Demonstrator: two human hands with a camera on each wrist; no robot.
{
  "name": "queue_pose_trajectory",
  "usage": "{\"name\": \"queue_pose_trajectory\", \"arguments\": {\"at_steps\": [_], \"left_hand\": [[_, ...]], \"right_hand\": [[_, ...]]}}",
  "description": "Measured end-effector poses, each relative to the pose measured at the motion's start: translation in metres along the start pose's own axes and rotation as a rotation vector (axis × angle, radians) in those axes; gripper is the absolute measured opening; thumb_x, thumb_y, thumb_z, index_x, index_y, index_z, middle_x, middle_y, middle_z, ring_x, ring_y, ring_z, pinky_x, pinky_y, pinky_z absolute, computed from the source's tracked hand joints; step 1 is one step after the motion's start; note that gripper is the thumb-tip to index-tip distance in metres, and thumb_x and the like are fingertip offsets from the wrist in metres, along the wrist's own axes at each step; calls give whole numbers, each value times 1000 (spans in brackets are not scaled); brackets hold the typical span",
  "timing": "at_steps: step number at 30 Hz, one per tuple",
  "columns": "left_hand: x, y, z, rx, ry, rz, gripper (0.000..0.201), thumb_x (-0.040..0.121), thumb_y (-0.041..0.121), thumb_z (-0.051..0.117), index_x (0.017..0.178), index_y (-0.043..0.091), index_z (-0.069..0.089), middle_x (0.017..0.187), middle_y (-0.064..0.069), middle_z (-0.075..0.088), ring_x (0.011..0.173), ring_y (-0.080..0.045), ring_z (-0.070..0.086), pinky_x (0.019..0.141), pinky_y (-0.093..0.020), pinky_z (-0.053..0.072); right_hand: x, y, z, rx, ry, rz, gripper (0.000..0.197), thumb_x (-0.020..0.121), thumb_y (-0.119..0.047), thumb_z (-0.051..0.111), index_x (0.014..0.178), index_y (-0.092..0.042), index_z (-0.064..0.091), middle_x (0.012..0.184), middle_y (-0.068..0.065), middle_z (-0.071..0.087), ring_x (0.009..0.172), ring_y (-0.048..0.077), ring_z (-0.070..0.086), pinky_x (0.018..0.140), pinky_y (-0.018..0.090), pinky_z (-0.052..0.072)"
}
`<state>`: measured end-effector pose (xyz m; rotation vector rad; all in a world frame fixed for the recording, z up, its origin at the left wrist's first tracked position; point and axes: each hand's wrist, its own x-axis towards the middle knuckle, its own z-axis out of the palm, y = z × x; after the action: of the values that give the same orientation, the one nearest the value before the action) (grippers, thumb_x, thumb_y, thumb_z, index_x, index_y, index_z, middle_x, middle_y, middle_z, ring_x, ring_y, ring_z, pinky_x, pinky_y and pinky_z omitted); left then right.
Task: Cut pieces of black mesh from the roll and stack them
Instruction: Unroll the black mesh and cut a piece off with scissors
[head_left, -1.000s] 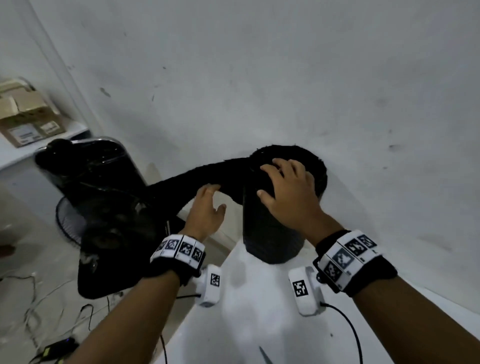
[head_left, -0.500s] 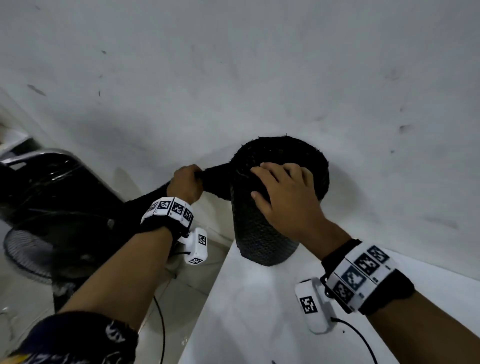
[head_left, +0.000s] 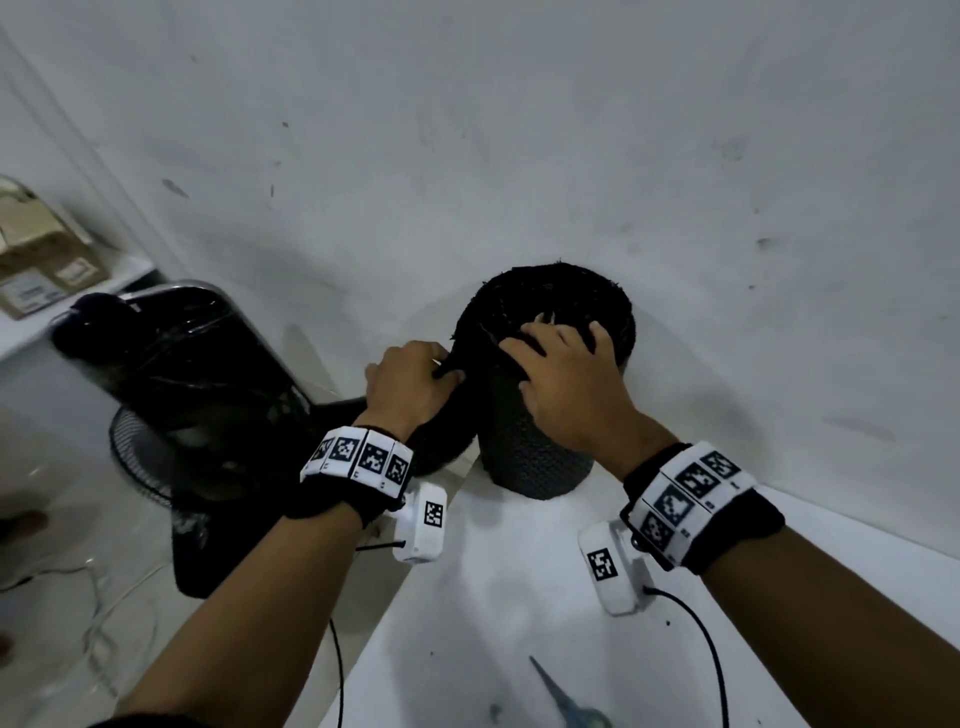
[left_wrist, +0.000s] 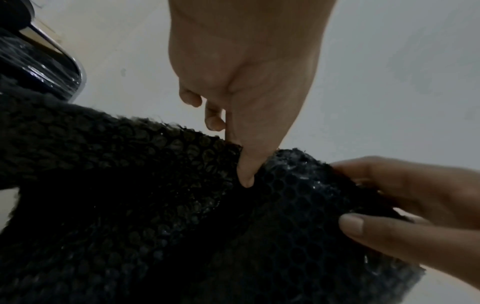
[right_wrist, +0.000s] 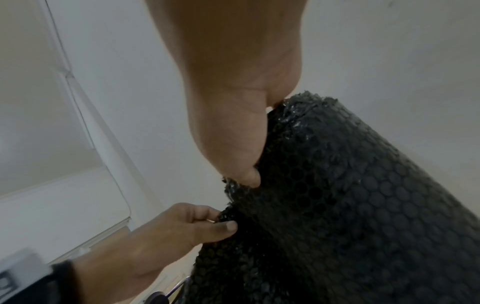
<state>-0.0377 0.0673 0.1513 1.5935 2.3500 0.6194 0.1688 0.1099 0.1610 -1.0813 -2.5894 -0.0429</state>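
Left hand (head_left: 410, 382) now nearer the roll (head_left: 540, 415), pinching loose mesh (left_wrist: 116, 164); right hand (head_left: 563, 382) spread on top.

one mesh roll (head_left: 535, 415), two hands, one scissors (head_left: 566, 699)

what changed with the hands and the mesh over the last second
The left hand, open on the loose mesh a second ago, closed on it and slid right along it, and now pinches its top edge beside the roll. The right hand stayed on top of the roll, which stayed upright on the table.
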Motion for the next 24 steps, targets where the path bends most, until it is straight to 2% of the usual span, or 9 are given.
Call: {"name": "queue_pose_trajectory", "arguments": {"at_steps": [2,7,11,13,16,18,20,22,24], "left_hand": [[-18,3,-3,31,-13,-1,30,89,41,69,116,27,69,110,-1,71,114,-29,58,94,-37,38],[-56,0,-7,-184,-183,27,46,88,10,72,131,16,57,118,-5,66,109,-19,61,81,-10,35],[-78,12,-8,-257,-224,68,64,83,10,76,142,20,51,123,-4,66,115,-19,60,88,-13,40],[-85,16,-7,-295,-274,63,71,80,9,78,143,26,47,116,-1,67,109,-16,62,87,-19,45],[-96,23,-4,-324,-276,74,64,81,2,72,130,23,36,89,4,71,89,-19,66,80,-30,51],[-100,28,0,-322,-246,84,57,83,0,69,121,14,29,78,4,69,75,-18,62,72,-30,46],[-104,30,2,-334,-224,73,57,83,2,71,116,12,26,74,4,67,67,-12,59,65,-24,42],[-111,27,-1,-324,-227,46,62,80,8,76,115,16,25,70,6,65,63,-9,57,60,-18,39],[-120,18,-5,-253,-251,22,65,74,19,79,113,24,28,76,6,65,70,-14,61,64,-24,45]], "right_hand": [[-4,8,-6,32,-28,14,52,88,-14,63,139,-17,54,143,15,51,129,37,49,107,65,23],[-12,31,-16,23,-85,76,55,94,-14,53,147,-23,42,155,7,37,143,27,32,116,59,8],[-15,21,-20,-53,-138,118,64,91,-12,56,150,-24,33,161,7,25,149,33,17,116,61,5],[-20,8,-23,-91,-77,140,76,82,-10,63,150,-21,32,160,10,22,146,39,17,114,62,13],[-29,-16,-19,-93,19,-109,76,72,-12,67,143,-18,43,147,8,42,119,37,46,90,49,40],[-29,-27,-9,164,-141,-197,67,80,-7,61,143,-17,42,147,5,41,114,33,50,85,46,47],[-27,-30,-3,354,-348,-156,46,89,-8,57,134,-17,51,141,3,44,118,30,51,89,48,49],[-25,-24,-3,336,-381,-119,24,93,-16,57,117,-18,59,125,1,52,113,25,53,87,46,50],[-24,-11,-5,300,-366,-90,16,94,-19,58,110,-17,61,117,1,54,109,24,54,85,44,49]]}}
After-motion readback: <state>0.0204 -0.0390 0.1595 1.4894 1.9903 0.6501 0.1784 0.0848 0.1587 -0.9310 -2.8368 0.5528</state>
